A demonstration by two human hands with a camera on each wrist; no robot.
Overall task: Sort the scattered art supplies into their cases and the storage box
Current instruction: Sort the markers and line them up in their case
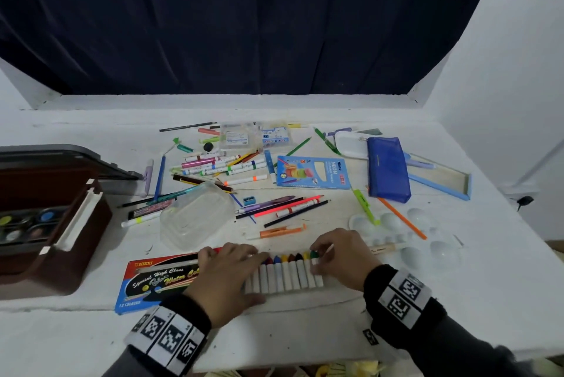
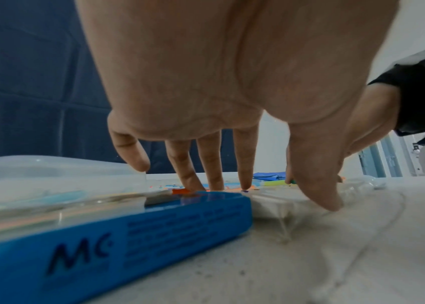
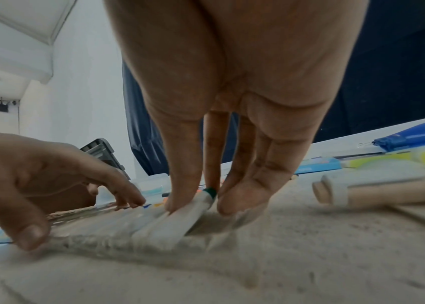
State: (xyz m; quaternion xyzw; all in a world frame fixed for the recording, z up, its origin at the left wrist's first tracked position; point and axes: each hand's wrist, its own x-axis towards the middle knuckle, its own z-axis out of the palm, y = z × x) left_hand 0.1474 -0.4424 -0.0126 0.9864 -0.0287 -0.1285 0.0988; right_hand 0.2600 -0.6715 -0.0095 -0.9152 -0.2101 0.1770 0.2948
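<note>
A row of white paint tubes [image 1: 287, 273] with coloured caps lies in a clear tray, sticking out of the right end of a blue and red watercolour box [image 1: 158, 282] [image 2: 128, 236] at the table's front. My left hand [image 1: 232, 273] [image 2: 271, 195] spans the tray's left end, fingers on the far side and thumb at the near edge. My right hand [image 1: 335, 257] [image 3: 201, 207] pinches the rightmost tube, the green-capped one [image 1: 316, 266] [image 3: 180, 218], between thumb and fingers. The left hand [image 3: 50, 195] hides the first tubes.
A brown storage box [image 1: 45, 218] with paint pans stands open at the left. A clear plastic container [image 1: 195, 218], scattered markers [image 1: 219, 163], a neon pencil box [image 1: 311, 172], a blue pouch [image 1: 387, 169] and a white palette [image 1: 412, 230] lie behind. A wooden brush handle [image 3: 388, 191] lies right of my hand.
</note>
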